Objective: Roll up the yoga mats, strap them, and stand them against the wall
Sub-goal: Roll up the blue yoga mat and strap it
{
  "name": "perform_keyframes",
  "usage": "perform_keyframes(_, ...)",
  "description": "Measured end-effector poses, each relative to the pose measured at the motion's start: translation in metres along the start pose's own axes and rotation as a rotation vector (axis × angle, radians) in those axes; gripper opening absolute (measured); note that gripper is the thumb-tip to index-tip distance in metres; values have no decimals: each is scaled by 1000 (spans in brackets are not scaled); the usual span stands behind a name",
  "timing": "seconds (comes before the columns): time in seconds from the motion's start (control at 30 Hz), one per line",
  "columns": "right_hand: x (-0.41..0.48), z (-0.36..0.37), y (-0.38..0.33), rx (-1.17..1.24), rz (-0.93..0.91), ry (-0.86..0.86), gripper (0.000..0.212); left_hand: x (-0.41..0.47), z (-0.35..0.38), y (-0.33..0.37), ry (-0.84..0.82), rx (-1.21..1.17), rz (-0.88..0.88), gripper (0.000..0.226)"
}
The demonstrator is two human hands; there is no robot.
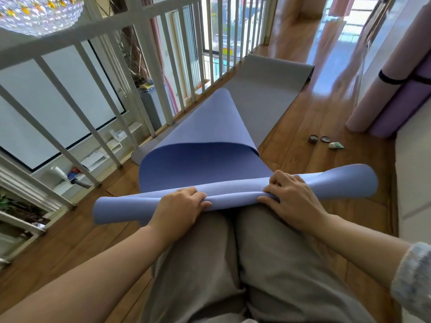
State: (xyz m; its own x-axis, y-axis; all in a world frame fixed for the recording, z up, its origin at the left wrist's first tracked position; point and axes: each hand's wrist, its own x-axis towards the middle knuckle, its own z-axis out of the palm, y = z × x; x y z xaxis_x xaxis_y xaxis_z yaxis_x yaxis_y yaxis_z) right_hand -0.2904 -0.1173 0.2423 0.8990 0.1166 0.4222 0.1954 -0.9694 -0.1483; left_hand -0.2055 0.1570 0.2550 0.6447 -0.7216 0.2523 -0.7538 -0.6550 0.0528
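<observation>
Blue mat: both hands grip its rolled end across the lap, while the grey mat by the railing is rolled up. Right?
Wrong on the grey mat: the head view shows it flat, unrolled, by the railing. The left hand and right hand grip the blue mat at its rolled end.

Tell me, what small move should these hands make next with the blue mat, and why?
Probably roll another turn forward, keeping it tight. The left hand and right hand both grip the started roll of the blue mat, while most of it lies loose, looping ahead over the gray mat. The roll's ends flare wider than its middle.
</observation>
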Motion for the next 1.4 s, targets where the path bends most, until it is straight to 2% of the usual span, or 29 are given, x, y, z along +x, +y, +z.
perform_keyframes(0.1, 11, -1, 1, -7, 43, -15, 58, 7, -2, 0, -30, -121, -138, 53)
perform_keyframes(0.17, 23, -4, 1, 27, 79, -136, 75, 12, -2, -3, -52, -139, -185, 41)
perform_keyframes(0.23, 36, -6, 3, 21, 132, -254, 80, 16, -5, -7, -83, -141, -204, 35)
perform_keyframes(0.27, 42, -5, 3, 26, 152, -289, 76, 18, -6, -9, -103, -140, -208, 34)
perform_keyframes(0.37, 55, -1, 10, 202, 354, -415, 37, 25, -10, -17, -164, -211, -233, 30)
perform_keyframes(0.4, 60, -1, 11, 247, 391, -455, 32, 30, -11, -19, -188, -250, -255, 28)
perform_keyframes(0.47, 70, -2, 13, 264, 414, -529, 33, 38, -12, -25, -220, -300, -287, 26)
perform_keyframes(0.53, 77, -4, 14, 280, 436, -550, 36, 42, -10, -27, -185, -288, -268, 21)
perform_keyframes(0.63, 78, -5, 14, 259, 414, -428, 37, 35, -7, -26, 67, -257, -100, 16)
perform_keyframes(0.7, 69, -2, 10, 229, 323, -197, 38, 26, -3, -26, 212, -216, -2, 30)
perform_keyframes(0.8, 47, 7, 3, 167, 119, 161, 35, 18, -2, -24, 281, -131, 68, 52)
perform_keyframes(0.87, 35, 6, 2, 149, 30, 239, 36, 16, -4, -23, 268, -42, 85, 57)
perform_keyframes(0.97, 20, -2, 6, 173, -31, 197, 34, 19, -9, -21, 234, 43, 108, 60)
perform_keyframes(1.1, 13, -10, 6, 121, -84, 118, 49, 21, -13, -18, 181, 110, 156, 65)
perform_keyframes(1.27, 24, -11, 5, 98, 6, 35, 47, 21, -14, -9, 55, 286, 114, 46)
perform_keyframes(1.4, 29, -20, 4, 72, -18, -35, 42, 33, -27, -7, 50, 311, 131, 34)
